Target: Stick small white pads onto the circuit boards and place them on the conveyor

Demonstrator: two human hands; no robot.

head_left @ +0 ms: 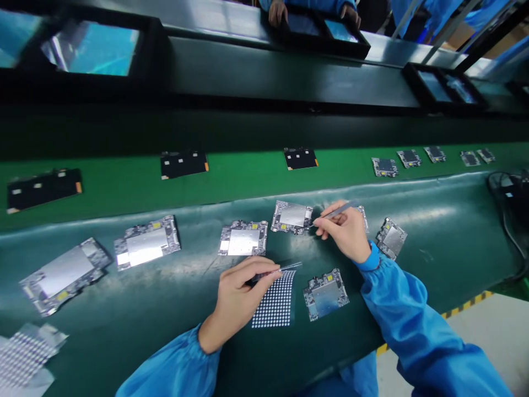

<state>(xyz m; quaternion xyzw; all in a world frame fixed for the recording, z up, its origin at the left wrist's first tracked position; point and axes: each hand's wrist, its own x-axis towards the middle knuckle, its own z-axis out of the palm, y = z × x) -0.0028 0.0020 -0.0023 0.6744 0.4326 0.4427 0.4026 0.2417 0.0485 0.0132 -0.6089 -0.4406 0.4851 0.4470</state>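
The right hand (342, 229) grips slim metal tweezers (344, 209), whose long axis slopes from upper right down to lower left, the tips pointing at the right end of a silver-shielded circuit board (292, 215); whether they touch it is too small to tell. That board lies flat ahead of the hands, long axis running left to right with a slight dip to the right. The left hand (243, 295) is closed, thumb and fingers pinching the far edge of a clear sheet of round white dots (275, 303), whose long axis runs away from the wearer, leaning a little right. Beneath is a bench (144, 317) with a dark green, glossy top, where more circuit boards (146, 242) lie at varied angles and another dotted sheet (27, 355) sits at the lower left. Beyond runs a bright green strip (243, 176) carrying black-covered boards (184, 165) and smaller boards (409, 159). Pale floor (487, 336) shows at lower right. Farther back, a co-worker's hands (278, 13) hold a black two-window frame (347, 51), its openings showing shiny bluish surfaces.
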